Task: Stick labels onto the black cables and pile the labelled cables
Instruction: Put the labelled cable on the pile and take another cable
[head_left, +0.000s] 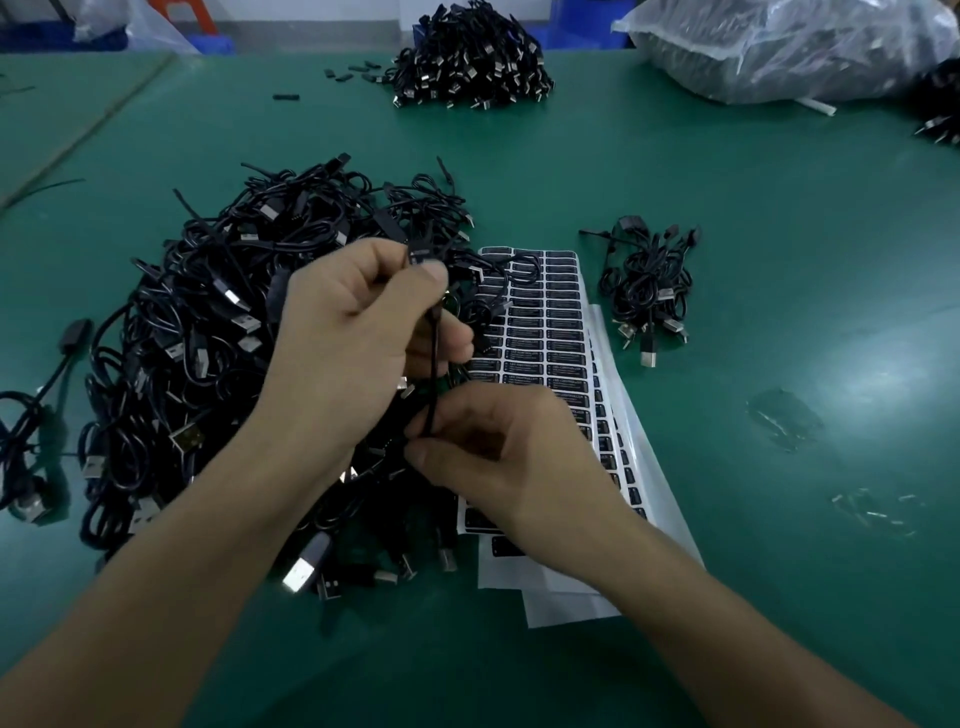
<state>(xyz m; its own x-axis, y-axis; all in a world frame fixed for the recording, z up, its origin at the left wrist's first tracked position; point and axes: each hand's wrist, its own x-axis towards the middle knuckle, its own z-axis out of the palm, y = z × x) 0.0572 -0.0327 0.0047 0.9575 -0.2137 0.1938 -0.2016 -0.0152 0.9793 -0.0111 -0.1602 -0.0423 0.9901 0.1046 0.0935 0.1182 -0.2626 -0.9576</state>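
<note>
Thumb and forefinger of the left hand (358, 332) pinch the upper part of one black cable (434, 364), just below a small black block (421, 255) on the cord; the other fingers are curled in. Below it, the right hand (498, 452) pinches the same cable between thumb and fingertip, so the cord runs nearly straight up and down between the two hands. Whether a label is already on it cannot be told.

Both hands hover over the right side of a big heap of black cables (208, 338), a tangle with silver plugs that spreads toward the left edge of the green bench (727, 208). Partly under the heap and the right hand lie label sheets (548, 322), several fanned out, with rows of black labels. Just right of the sheets sits a small pile of cables (647, 291), apart from them. Nearer the right edge lie clear scraps (872, 509).

Close to the far edge stands another cable pile (467, 57), and a plastic bag (779, 47) fills the far right corner.
</note>
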